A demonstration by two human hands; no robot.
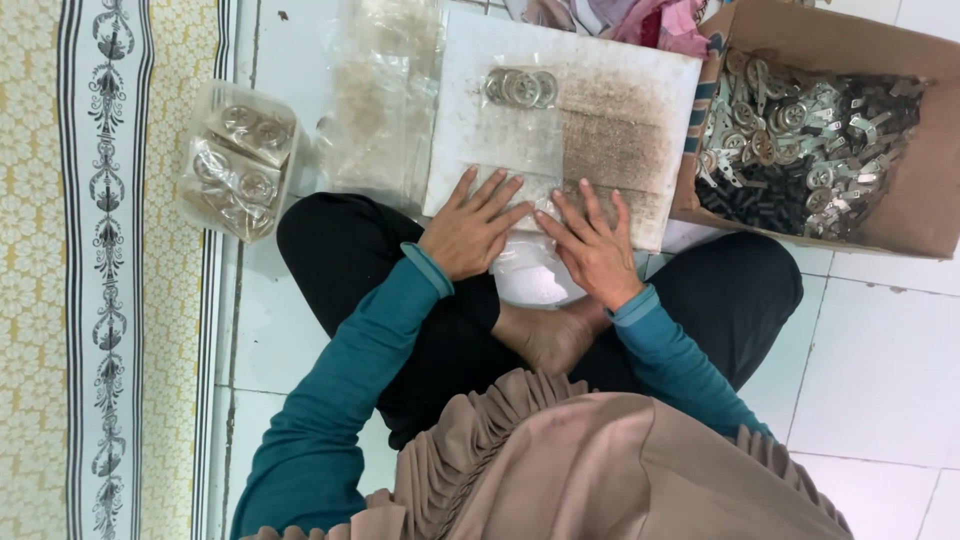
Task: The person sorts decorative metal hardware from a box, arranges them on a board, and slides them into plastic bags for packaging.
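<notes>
I sit cross-legged on a tiled floor with a stained white board (620, 130) in front of me. A clear plastic bag (520, 125) lies flat on the board, with a few round metal parts (520, 88) inside its far end. My left hand (472, 228) and my right hand (592, 243) rest side by side on the bag's near edge, fingers spread and pressing it down against the board.
A cardboard box (915, 215) full of metal parts stands at the right. A stack of filled clear bags (240, 160) lies at the left, next to a patterned mat (105, 270). Empty clear bags (385, 95) lie beside the board. Crumpled cloth (640, 20) sits behind it.
</notes>
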